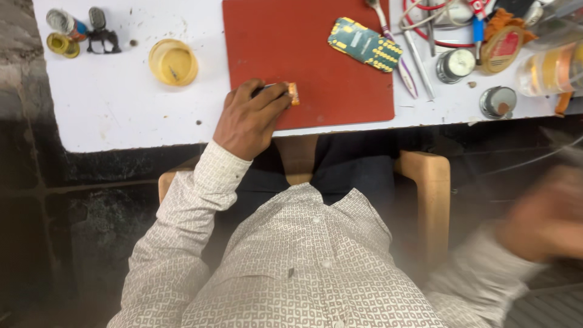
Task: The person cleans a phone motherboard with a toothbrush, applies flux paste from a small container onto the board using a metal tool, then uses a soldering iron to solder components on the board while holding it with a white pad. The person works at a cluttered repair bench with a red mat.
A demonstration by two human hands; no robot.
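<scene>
My left hand (pixel 250 118) rests on the near edge of a red work mat (pixel 316 79), closed over a small dark part with an orange end (pixel 293 93). A teal circuit board with yellow pads (pixel 364 44) lies on the mat's far right corner, apart from the hand. My right hand (pixel 546 218) is off the table, low at the right beside the chair, blurred by motion; what its fingers do cannot be made out.
The white table (pixel 121 109) carries a yellow round lid (pixel 173 62), small spools and a dark clip (pixel 79 33) at the far left. Tweezers and a brush (pixel 408 61), round tins (pixel 456 65), tape rolls (pixel 549 70) and red wire crowd the right. A wooden chair arm (pixel 432 194) is below.
</scene>
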